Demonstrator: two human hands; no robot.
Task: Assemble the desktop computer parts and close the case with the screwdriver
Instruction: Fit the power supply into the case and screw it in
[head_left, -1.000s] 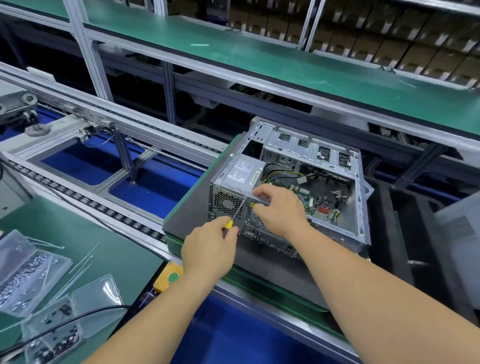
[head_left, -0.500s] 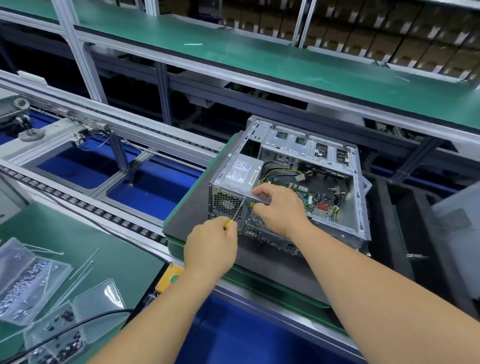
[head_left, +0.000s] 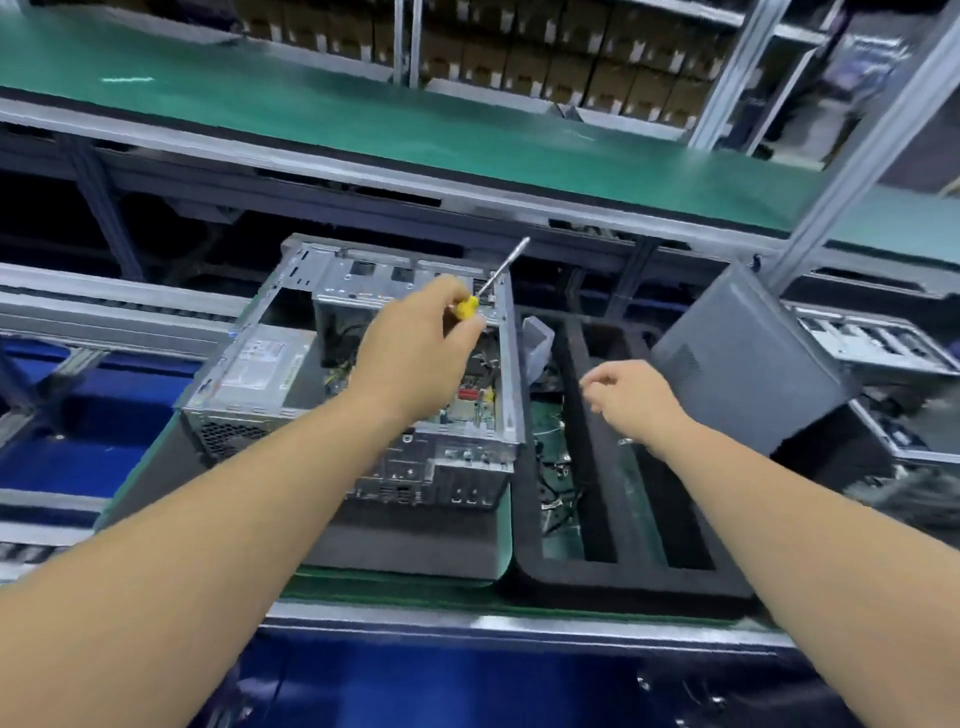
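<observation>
Above the open case (head_left: 358, 374), the left hand (head_left: 410, 353) grips the screwdriver (head_left: 488, 286).

I could read no text anywhere. The white label (head_left: 258, 362) on the power supply (head_left: 249, 376) inside my open computer case (head_left: 332, 332) carried print, but it was too blurred to make out.

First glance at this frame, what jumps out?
The open computer case, centre-left on a dark mat, with its side off and its wiring and boards exposed. Over it the left hand grips a yellow-handled screwdriver, shaft pointing up and away. The right hand hovers with loosely curled fingers over the black foam tray to the right, near a grey side panel standing propped.
</observation>
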